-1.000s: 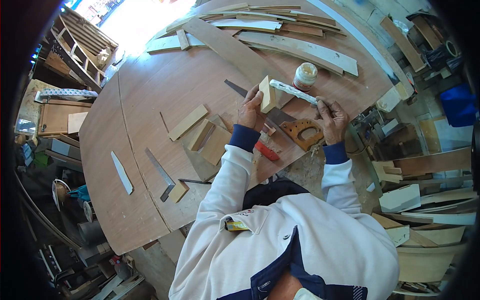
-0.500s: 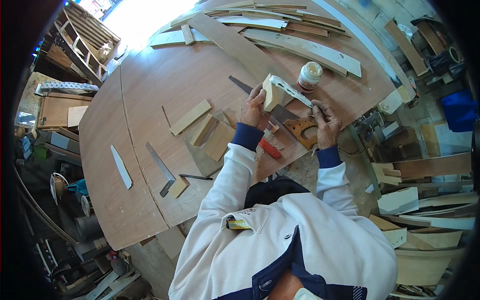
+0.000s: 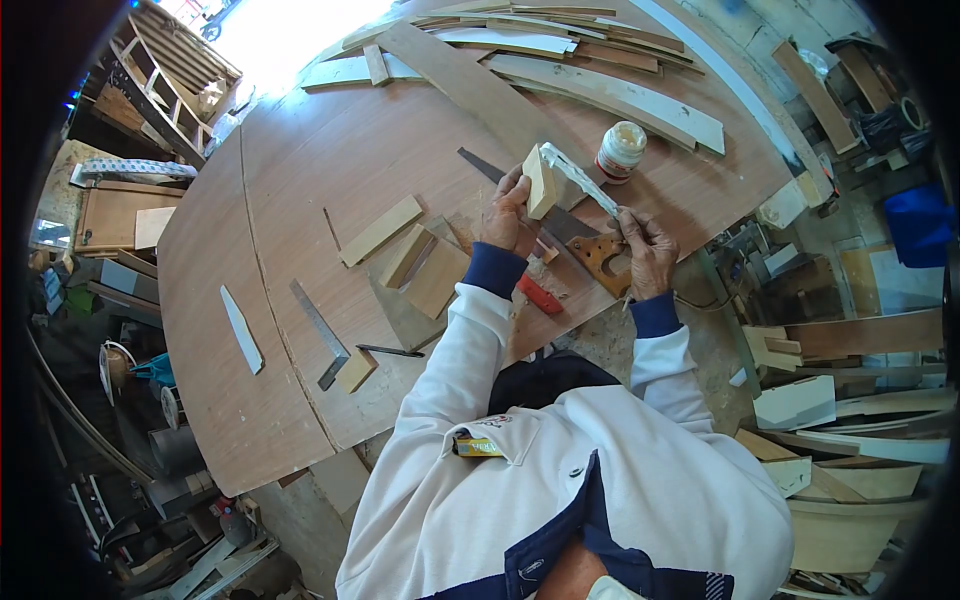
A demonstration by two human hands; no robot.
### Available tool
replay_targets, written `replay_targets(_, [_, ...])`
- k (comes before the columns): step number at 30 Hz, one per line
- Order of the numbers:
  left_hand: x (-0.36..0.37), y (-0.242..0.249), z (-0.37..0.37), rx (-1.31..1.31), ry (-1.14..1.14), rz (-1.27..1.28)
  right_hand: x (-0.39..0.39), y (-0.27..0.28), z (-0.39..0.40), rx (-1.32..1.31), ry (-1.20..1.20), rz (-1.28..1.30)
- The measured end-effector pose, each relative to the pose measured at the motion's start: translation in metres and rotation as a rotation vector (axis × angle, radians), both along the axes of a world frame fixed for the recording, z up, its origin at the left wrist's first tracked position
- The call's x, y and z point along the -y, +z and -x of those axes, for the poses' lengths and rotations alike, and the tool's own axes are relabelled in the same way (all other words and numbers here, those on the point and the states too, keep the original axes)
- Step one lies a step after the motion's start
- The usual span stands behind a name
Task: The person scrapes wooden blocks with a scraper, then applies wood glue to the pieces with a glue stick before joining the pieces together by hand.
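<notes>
Between the fingers of my left hand (image 3: 512, 215) is a small pale wooden block (image 3: 539, 184), held up over the saw. My right hand (image 3: 648, 245) pinches the lower end of a thin stick (image 3: 580, 178) coated in white paste; its upper end touches the top of the block. An open jar (image 3: 621, 152) of cream-coloured paste stands just beyond the stick. Below my hands lies a handsaw with a wooden handle (image 3: 600, 260). A red tool (image 3: 539, 295) rests near the table edge by my left wrist.
On the wooden table (image 3: 210, 400) are several wood blocks (image 3: 381, 230), a try square (image 3: 320, 330), a black pencil-like tool (image 3: 391, 351) and a white pointed strip (image 3: 241, 329). Long boards (image 3: 610, 95) are piled at the far side. Offcuts (image 3: 850, 470) fill the right side.
My right hand has shifted slightly left and up with the coated stick, whose upper end has moved a little along the block. My left hand and the block have barely moved.
</notes>
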State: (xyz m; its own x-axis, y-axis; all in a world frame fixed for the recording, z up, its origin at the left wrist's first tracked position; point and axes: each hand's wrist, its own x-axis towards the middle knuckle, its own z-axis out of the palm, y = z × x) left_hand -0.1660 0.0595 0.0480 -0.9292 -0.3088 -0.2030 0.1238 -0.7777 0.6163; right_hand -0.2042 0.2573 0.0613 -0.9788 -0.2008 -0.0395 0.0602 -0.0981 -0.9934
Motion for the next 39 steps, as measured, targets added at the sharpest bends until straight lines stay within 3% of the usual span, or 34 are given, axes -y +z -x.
replay_targets(8, [-0.002,-0.006,0.006,0.033,0.029,0.014,0.003,-0.008,-0.004,0.176,-0.007,0.183])
replay_targets(19, [-0.005,-0.003,0.007,0.079,0.057,0.006,0.001,-0.013,-0.007,-0.164,0.005,-0.099])
replay_targets(26, [-0.003,-0.008,0.007,0.076,0.05,-0.007,-0.002,-0.007,-0.002,-0.184,0.055,-0.092])
replay_targets(32, [-0.001,-0.008,0.007,0.04,0.022,0.004,0.002,-0.005,0.0,0.059,0.065,0.037])
replay_targets(34, [0.0,-0.006,0.007,0.036,0.01,0.01,-0.005,0.001,0.003,0.288,0.209,-0.021])
replay_targets(39, [0.0,-0.007,0.006,0.048,-0.011,0.011,-0.008,-0.006,0.008,0.419,0.309,0.038])
